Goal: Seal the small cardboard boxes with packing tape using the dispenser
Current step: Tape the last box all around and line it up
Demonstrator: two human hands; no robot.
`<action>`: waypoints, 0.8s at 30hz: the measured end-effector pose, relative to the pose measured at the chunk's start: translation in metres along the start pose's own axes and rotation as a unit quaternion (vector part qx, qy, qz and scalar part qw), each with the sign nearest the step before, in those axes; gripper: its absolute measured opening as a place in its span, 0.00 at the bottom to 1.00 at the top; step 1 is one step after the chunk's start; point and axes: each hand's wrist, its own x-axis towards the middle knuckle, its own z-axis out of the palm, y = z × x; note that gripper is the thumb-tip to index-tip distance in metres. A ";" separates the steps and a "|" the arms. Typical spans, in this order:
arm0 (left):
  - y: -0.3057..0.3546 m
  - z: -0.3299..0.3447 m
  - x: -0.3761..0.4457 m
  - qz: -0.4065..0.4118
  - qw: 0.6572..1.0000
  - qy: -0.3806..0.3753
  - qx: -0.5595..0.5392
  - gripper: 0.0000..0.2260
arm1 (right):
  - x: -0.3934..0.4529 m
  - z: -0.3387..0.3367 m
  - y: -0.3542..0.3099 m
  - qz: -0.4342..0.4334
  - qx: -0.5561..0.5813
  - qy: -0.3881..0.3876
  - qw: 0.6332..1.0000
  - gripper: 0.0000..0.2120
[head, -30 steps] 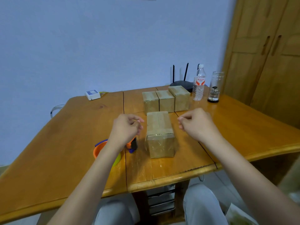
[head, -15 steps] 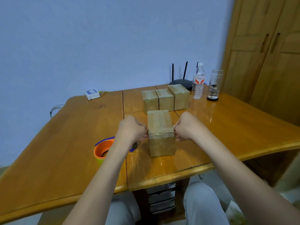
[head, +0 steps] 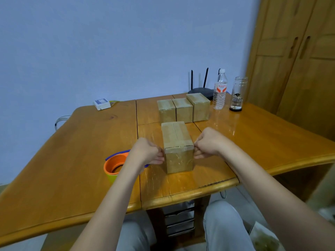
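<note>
Bare table (head: pixel 72 160) left; tape dispenser (head: pixel 116 164) beside near box (head: pixel 178 149)

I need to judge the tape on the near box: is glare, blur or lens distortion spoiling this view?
Head view: the near box is sharp, its tape shows small glints only; the strongest glare lies on the table near the water bottle; wide-angle bending curves the table edges and the wardrobe; both hands, left hand and right hand, show no motion blur.

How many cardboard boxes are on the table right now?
4. Three stand in a row at the back: the left box, the middle box and the right box. The near box sits between both hands. None seems hidden.
</note>
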 end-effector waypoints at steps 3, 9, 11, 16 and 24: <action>-0.002 -0.003 0.000 0.021 1.000 -0.006 0.012 0.09 | 0.002 -0.007 0.008 -0.042 -0.016 0.001 0.999 0.09; -0.013 -0.019 0.002 0.242 0.952 0.000 0.186 0.21 | 0.017 -0.023 0.034 -0.265 -0.202 0.037 0.942 0.26; -0.016 -0.020 0.003 0.273 0.939 -0.014 0.211 0.21 | 0.017 -0.021 0.040 -0.293 -0.193 -0.009 0.936 0.28; -0.026 -0.020 0.007 0.289 0.941 -0.011 0.175 0.19 | 0.021 -0.020 0.047 -0.308 -0.161 -0.034 0.937 0.26; -0.033 -0.016 0.010 0.288 0.953 -0.015 0.089 0.19 | 0.027 -0.024 0.052 -0.313 -0.082 -0.065 0.944 0.26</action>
